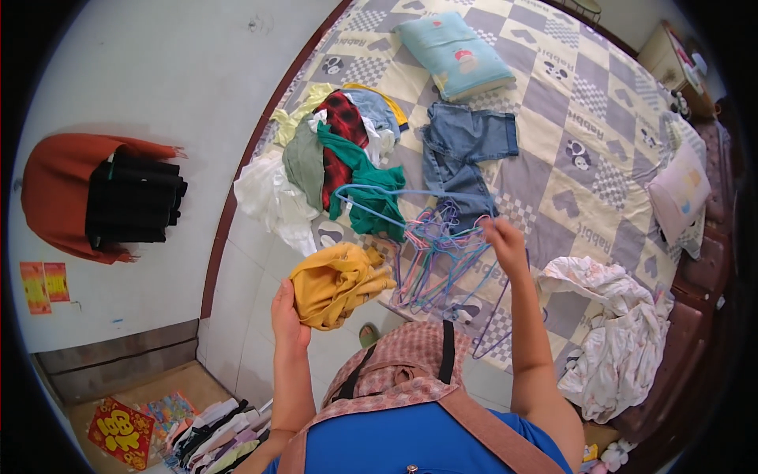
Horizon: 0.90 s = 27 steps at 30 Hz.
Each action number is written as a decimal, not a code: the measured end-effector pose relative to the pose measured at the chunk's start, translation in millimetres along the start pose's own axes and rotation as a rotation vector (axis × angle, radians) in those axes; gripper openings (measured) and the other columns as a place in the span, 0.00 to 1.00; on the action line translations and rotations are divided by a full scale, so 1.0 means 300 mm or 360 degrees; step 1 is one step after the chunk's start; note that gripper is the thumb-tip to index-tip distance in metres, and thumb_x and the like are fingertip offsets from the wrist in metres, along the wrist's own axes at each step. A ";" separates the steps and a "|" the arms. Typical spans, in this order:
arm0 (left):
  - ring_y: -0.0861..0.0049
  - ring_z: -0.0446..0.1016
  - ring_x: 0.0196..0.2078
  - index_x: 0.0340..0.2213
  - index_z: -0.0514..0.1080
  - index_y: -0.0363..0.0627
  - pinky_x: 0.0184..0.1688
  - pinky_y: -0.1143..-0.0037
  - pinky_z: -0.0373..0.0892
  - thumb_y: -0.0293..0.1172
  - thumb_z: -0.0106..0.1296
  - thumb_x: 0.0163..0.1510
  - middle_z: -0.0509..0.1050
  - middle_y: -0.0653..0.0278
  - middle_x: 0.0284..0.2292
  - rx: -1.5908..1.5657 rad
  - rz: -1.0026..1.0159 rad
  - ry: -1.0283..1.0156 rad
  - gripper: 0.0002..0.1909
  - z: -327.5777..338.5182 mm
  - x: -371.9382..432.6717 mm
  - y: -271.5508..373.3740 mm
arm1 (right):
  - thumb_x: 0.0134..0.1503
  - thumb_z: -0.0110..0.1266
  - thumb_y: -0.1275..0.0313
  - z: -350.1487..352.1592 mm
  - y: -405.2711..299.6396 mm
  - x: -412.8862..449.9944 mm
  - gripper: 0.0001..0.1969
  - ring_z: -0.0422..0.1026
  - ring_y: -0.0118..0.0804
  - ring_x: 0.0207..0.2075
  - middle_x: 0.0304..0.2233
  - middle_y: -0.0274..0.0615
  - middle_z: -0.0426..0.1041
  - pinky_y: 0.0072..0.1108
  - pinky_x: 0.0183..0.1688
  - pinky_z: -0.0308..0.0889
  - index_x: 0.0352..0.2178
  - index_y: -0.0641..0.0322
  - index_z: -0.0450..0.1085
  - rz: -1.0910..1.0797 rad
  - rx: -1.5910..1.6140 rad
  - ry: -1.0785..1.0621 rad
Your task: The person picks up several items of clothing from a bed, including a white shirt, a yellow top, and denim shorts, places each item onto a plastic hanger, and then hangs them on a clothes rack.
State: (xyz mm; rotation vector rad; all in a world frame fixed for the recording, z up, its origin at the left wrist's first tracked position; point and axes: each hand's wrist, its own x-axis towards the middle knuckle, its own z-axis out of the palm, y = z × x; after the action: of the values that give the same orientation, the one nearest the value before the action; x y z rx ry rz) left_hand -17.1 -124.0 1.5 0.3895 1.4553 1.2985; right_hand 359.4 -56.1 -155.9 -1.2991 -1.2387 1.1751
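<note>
In my left hand (290, 317) is a bunched yellow garment (334, 287), raised in front of my apron (402, 361). My right hand (506, 243) grips one end of a light blue hanger (373, 207), whose long frame reaches left over the bed. Beneath it lies a tangled heap of blue, purple, pink and green hangers (438, 266) near the bed's edge. A pair of blue denim pants (456, 148) is spread just beyond. Left of them is a pile of clothes with a green garment (367, 172), a red-and-black plaid one (343, 121) and a white one (272, 195).
The bed (568, 195) has a checked, patterned cover. On it are a light blue pillow (456, 56), a pink pillow (681, 189) and a crumpled white floral cloth (622, 338). An orange garment (65, 195) hangs on the left wall. Several clothes (219, 438) hang at lower left.
</note>
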 end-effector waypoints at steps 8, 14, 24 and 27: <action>0.73 0.70 0.41 0.42 0.64 0.33 0.44 0.75 0.67 0.40 0.40 0.58 0.70 0.58 0.41 -0.0038 0.0077 -0.0167 0.20 0.021 0.097 0.062 | 0.55 0.47 0.60 0.253 -0.370 -0.251 0.22 0.57 0.21 0.20 0.20 0.31 0.59 0.13 0.22 0.51 0.46 0.65 0.61 -0.0329 0.1317 -0.0128; 0.79 0.71 0.37 0.41 0.66 0.33 0.39 0.80 0.68 0.31 0.41 0.57 0.71 0.61 0.37 0.0052 0.0213 -0.0684 0.14 0.014 0.194 0.090 | 0.58 0.42 0.63 0.396 -0.622 -0.366 0.16 0.52 0.17 0.18 0.16 0.25 0.54 0.13 0.21 0.48 0.36 0.66 0.69 0.0077 0.0469 0.0004; 0.84 0.67 0.24 0.37 0.72 0.36 0.26 0.84 0.63 0.26 0.51 0.51 0.70 0.67 0.23 0.0600 0.0846 -0.1162 0.11 0.028 0.171 0.101 | 0.59 0.41 0.67 0.781 -0.668 -0.385 0.13 0.53 0.16 0.18 0.15 0.24 0.56 0.12 0.20 0.49 0.32 0.66 0.70 0.0356 0.0233 0.0139; 0.80 0.66 0.22 0.36 0.73 0.38 0.24 0.82 0.61 0.23 0.53 0.47 0.66 0.62 0.20 0.0846 0.1231 -0.1275 0.12 -0.010 0.141 0.172 | 0.59 0.40 0.69 0.844 -0.672 -0.322 0.12 0.51 0.15 0.17 0.14 0.23 0.55 0.11 0.19 0.47 0.30 0.67 0.68 0.0374 0.0612 0.0240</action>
State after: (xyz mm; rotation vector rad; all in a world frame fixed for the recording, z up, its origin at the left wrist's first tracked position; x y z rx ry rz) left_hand -55.1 -73.8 24.2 1.7370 0.9272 1.0691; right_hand 88.7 -141.8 27.2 -1.2343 -0.7193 1.3749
